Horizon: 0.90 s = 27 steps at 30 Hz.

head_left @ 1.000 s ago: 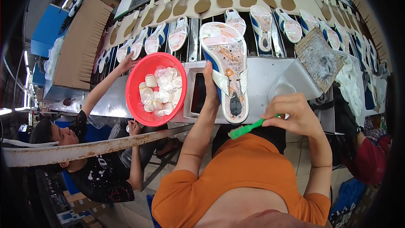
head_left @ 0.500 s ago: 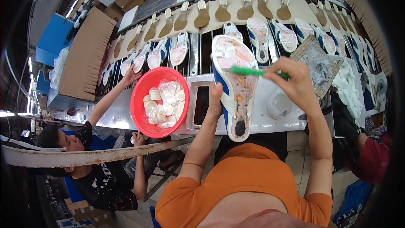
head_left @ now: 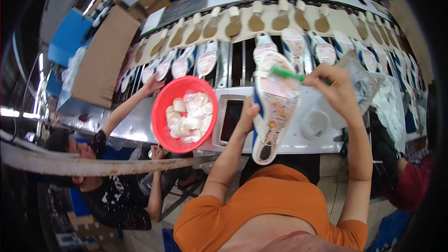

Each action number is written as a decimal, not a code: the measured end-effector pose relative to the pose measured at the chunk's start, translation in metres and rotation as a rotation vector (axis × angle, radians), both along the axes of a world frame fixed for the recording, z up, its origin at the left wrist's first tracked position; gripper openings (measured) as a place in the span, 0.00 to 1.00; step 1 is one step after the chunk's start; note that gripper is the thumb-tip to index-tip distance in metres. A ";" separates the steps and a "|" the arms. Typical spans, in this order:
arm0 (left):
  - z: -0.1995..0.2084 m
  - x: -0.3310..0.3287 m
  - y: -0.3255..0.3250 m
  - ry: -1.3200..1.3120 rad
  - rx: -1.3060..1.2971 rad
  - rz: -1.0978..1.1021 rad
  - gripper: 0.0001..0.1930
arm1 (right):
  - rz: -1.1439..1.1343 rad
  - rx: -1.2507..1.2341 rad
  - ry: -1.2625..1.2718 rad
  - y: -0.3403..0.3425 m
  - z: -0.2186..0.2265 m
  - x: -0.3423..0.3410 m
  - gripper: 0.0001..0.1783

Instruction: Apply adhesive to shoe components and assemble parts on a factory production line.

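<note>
Conveyor (head_left: 237, 67) rollers carry sandals (head_left: 207, 58) beyond a metal tabletop (head_left: 308, 145), where a worker's left hand (head_left: 247, 118) grips one held sandal (head_left: 278, 105), sole up, above the near edge. Right hand (head_left: 332, 83) pinches a green brush (head_left: 284, 73) over its far end, contact unclear. Brushing appears under way, unfinished; whether the lined-up pairs are done cannot be told.

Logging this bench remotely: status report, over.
Left hand gripping blue-and-white sandal; right hand holding slim green brush at sandal's far end; round red plastic basin left, not blocking.
</note>
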State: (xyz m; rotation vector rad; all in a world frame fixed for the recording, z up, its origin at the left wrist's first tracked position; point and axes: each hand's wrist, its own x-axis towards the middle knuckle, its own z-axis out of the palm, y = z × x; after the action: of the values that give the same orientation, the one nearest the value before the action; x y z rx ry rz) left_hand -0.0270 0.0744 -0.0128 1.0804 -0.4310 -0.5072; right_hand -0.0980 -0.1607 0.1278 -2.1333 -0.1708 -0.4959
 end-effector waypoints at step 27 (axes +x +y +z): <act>-0.093 -0.040 0.002 -0.452 0.543 0.391 0.35 | 0.366 -0.086 0.257 0.345 -0.154 0.424 0.08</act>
State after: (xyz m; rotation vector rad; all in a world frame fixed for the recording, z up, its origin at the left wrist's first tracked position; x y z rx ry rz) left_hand -0.0666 0.0763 -0.1063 1.7725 -0.4713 -0.0158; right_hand 0.3257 0.1839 -0.0266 -2.1610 -0.4324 -0.0005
